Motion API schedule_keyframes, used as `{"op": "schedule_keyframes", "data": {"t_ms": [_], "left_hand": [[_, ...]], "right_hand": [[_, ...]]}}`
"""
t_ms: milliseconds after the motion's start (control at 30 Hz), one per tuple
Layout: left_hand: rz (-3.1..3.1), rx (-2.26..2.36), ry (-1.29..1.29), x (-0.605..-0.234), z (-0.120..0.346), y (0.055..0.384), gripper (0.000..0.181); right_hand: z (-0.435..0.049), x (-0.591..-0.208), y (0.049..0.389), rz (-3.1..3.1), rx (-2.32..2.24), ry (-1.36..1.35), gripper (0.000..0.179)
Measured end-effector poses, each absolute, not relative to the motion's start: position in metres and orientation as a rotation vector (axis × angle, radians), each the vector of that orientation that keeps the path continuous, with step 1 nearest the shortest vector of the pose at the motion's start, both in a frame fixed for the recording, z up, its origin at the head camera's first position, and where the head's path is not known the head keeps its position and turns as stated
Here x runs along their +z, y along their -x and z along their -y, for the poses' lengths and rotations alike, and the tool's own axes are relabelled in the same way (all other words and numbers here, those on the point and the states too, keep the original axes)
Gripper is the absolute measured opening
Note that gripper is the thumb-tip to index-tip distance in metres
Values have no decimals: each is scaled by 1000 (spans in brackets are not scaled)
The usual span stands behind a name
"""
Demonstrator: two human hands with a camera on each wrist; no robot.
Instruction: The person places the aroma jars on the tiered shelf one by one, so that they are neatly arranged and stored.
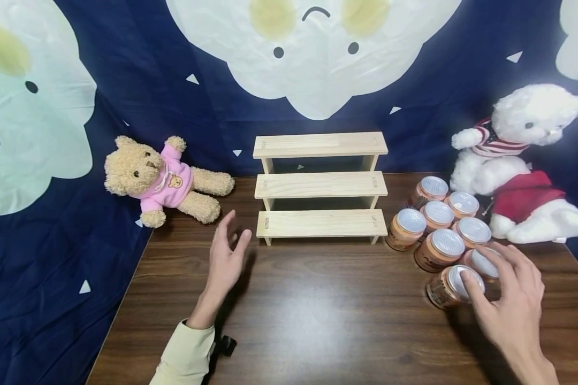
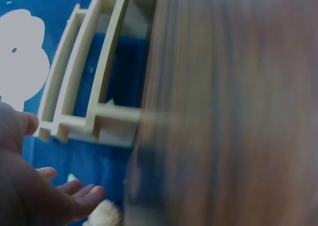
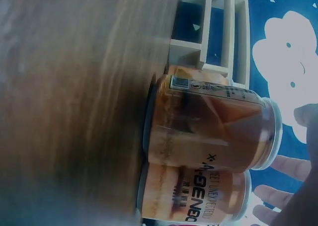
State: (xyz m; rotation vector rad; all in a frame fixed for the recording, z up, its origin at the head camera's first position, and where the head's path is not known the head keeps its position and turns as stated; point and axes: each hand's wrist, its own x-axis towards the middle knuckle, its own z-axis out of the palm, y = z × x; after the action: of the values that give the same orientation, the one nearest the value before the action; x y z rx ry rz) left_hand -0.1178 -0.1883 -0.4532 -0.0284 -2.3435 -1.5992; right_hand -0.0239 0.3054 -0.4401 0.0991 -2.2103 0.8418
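Several orange-brown cans with silver lids stand grouped on the right side of the table, the front one nearest to the person. My right hand hovers at that front can with fingers spread, the thumb overlapping its lid in the head view. In the right wrist view a printed can stands upright beside another can, and the fingers reach past the lids, gripping nothing. My left hand is held over the table in front of the wooden three-tier shelf, fingers apart and holding nothing.
A tan teddy bear in a pink top leans at the back left. At the back right sits a white plush bear in red shorts, close behind the cans. A dark blue curtain with white clouds hangs behind the wooden table.
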Motion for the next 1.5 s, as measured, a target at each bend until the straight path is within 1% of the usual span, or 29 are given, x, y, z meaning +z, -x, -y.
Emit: {"op": "schedule_keyframes", "data": {"t_ms": [67,233,467,533,700,767,867,967,1033,1100,1233,1367,1500], "left_hand": [[2314,-1717,0,-457,182,118,58],[2233,-1877,-8,-467,170,118,56],[2214,-1929,-12,-478,163,122,56],[2208,-1977,3,-479,162,123,55],[2130,-2006,93,-490,162,128,54],[2096,-2002,133,-498,163,131,54],[2063,-2007,177,-507,165,135,55],[2040,-2010,167,-517,168,140,52],[2043,-2001,152,-514,167,139,50],[2047,-1987,127,-511,166,139,48],[2108,-1968,34,-494,160,135,47],[2143,-1980,-39,-489,158,135,47],[2159,-1978,-54,-489,159,136,46]], "right_hand": [[-308,-441,25,2225,828,-134,92],[-316,-441,26,2308,817,-232,94],[-327,-445,23,2377,813,-260,94],[-330,-446,23,2395,802,-269,92],[-335,-448,21,2456,807,-287,72],[-336,-449,20,2471,825,-296,69],[-335,-449,21,2467,844,-313,74],[-334,-450,22,2442,840,-332,89],[-333,-450,23,2430,842,-336,95],[-332,-450,23,2421,843,-335,98],[-330,-450,22,2410,859,-330,97],[-328,-449,21,2401,855,-326,99],[-325,-448,20,2393,841,-336,97]]}}
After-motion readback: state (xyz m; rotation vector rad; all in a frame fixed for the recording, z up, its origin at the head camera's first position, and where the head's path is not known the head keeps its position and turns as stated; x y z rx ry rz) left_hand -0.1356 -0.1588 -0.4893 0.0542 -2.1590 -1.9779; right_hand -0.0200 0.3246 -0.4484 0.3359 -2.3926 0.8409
